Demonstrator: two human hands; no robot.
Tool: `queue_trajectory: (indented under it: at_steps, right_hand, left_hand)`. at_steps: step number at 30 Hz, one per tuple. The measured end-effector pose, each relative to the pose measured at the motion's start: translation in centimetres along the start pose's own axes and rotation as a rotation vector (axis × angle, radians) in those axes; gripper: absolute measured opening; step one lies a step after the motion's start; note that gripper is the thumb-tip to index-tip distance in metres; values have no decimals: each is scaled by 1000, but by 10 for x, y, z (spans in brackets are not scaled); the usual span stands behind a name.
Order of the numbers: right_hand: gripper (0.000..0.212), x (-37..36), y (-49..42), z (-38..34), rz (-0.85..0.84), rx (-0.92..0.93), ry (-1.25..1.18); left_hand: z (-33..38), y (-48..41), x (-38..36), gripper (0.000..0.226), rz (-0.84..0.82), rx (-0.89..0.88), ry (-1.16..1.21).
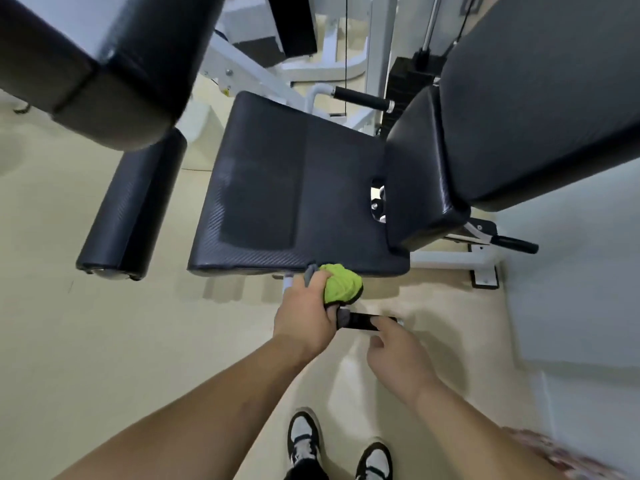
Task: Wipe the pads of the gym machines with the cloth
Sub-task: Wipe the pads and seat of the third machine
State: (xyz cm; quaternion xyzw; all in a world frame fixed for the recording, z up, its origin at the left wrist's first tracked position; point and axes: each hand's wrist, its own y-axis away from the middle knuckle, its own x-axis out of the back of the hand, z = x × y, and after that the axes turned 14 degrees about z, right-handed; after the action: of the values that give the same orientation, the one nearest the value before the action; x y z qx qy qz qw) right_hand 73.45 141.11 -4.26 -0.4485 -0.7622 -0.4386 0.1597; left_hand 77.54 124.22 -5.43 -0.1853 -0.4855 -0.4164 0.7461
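left hand (304,317) curled tight round the balled-up cloth (343,284) at the seat pad (294,188) edge, right hand (398,358) loose-fingered and empty by the handle (362,322)

**Hidden, cropped and blurred regions, head view.**
The cloth (341,283) is bunched in the left hand (304,317), so much of it, and the fingertips around it, lie out of sight. A black handle (360,322) is covered at its left end by that hand and at its right end by the right hand (394,358) (contact there cannot be judged). The upper roller pad (104,74) and the back pad (519,116) run off the top edge. The weight stack (405,84) sits mostly behind the back pad. The shoes (303,441) are cut by the lower edge, and a patterned fabric (554,452) at the lower right is blurred.
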Motion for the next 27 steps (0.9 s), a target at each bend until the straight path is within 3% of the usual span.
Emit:
queue_trajectory:
  at_steps: [2,7,12,20,27]
  right_hand:
    - [24,16,18,-7,0,-39,-65]
    - [41,48,72,-55,-51,-53,-135]
    - [22,56,115,-116,-112,-37,-218]
    - [19,8,151,-198,-25,-117,-326]
    - [16,-81,171,-259,98,-262,-472]
  left_hand:
    - [3,13,32,50,33,44,48]
    - [22,54,114,28,97,262,339]
    - [27,84,176,41,140,432,465]
    - [-47,71,255,45,58,367,416]
    - [-147,36,313,59,-91,258,367]
